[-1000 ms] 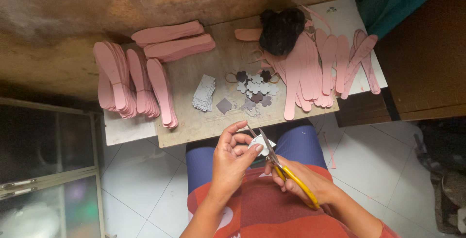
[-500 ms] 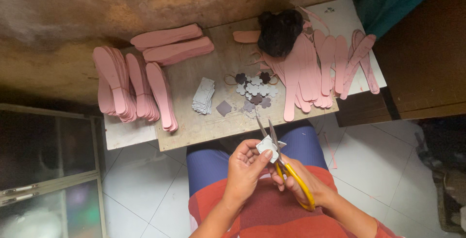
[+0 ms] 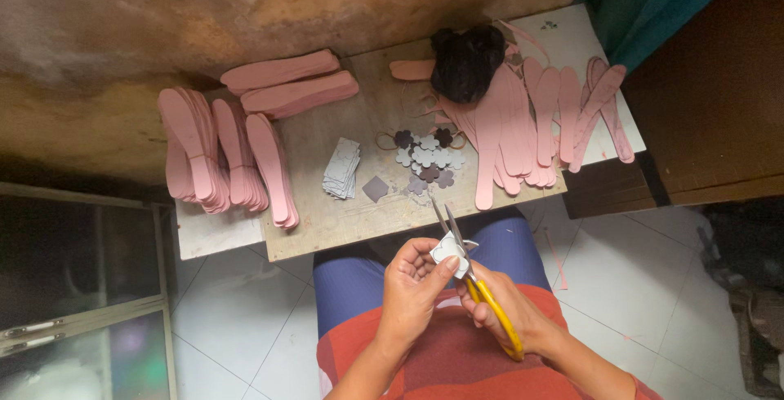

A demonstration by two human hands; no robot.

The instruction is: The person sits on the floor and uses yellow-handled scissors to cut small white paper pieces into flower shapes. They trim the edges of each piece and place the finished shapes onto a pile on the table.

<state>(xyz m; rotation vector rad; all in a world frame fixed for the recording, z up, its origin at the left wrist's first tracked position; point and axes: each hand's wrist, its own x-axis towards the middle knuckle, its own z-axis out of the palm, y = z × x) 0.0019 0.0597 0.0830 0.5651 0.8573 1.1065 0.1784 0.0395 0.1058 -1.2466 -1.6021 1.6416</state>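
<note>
Yellow-handled scissors in your right hand bit the grey piece your left hand pinched; turning it slowly kept the curve clean.

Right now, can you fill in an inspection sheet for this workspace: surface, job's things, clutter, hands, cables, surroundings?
Surface: low grey worn board table, mostly covered.
Job's things: small white paper piece between the blades of the yellow-handled scissors; grey flower-shaped cutouts; stack of grey paper squares.
Clutter: pink sole-shaped foam strips in piles left and right; black fuzzy bundle.
Hands: left hand fingers pinch the paper; right hand grips the scissors.
Cables: nothing seen.
Surroundings: white tiled floor, stained brown wall, teal cloth.
</note>
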